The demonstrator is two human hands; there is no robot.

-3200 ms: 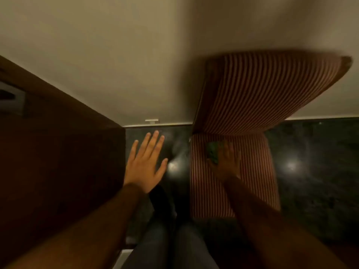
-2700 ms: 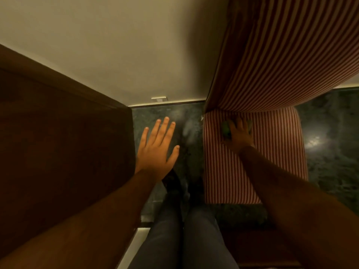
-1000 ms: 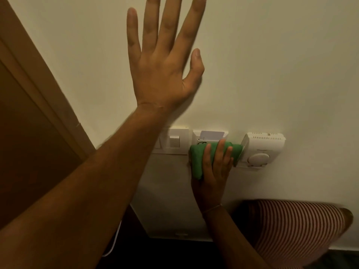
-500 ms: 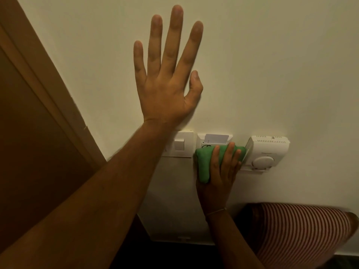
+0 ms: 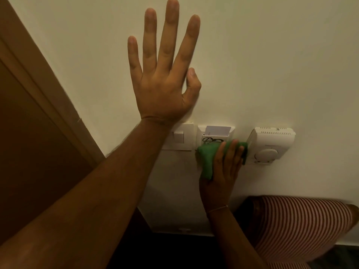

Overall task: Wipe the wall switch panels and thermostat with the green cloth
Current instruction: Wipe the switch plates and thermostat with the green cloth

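**Cloth on the middle panel, thermostat next in line**

The right hand [image 5: 223, 171] is gripping the green cloth [image 5: 208, 160] and pressing it flat against the lower half of the card-slot panel [image 5: 215, 133], the middle of 3 white fittings in a row on the wall [image 5: 272, 65]. The cloth's right end is touching, or very nearly touching, the side of the thermostat [image 5: 272, 144]. To the left sits the switch panel [image 5: 180, 138], partly hidden behind the left wrist. The left hand [image 5: 165, 74] holds nothing; it is spread wide with the palm against the wall just above the switch, seemingly as a brace.

By my reckoning the wiping is somewhere in the middle. The card-slot panel is being worked now, the thermostat's face looks untouched by the cloth at this instant, and I cannot tell whether the switch panel has had its turn. No dirt or streaks show up in this dim light to judge by.

Compared with half a second ago, little has changed: the cloth sits on the same panel, perhaps a touch lower, and the left hand is braced in much the same spot. About 3 seconds back, the person was bent over a striped chair [image 5: 301, 226], the right hand down on its seat with the cloth.
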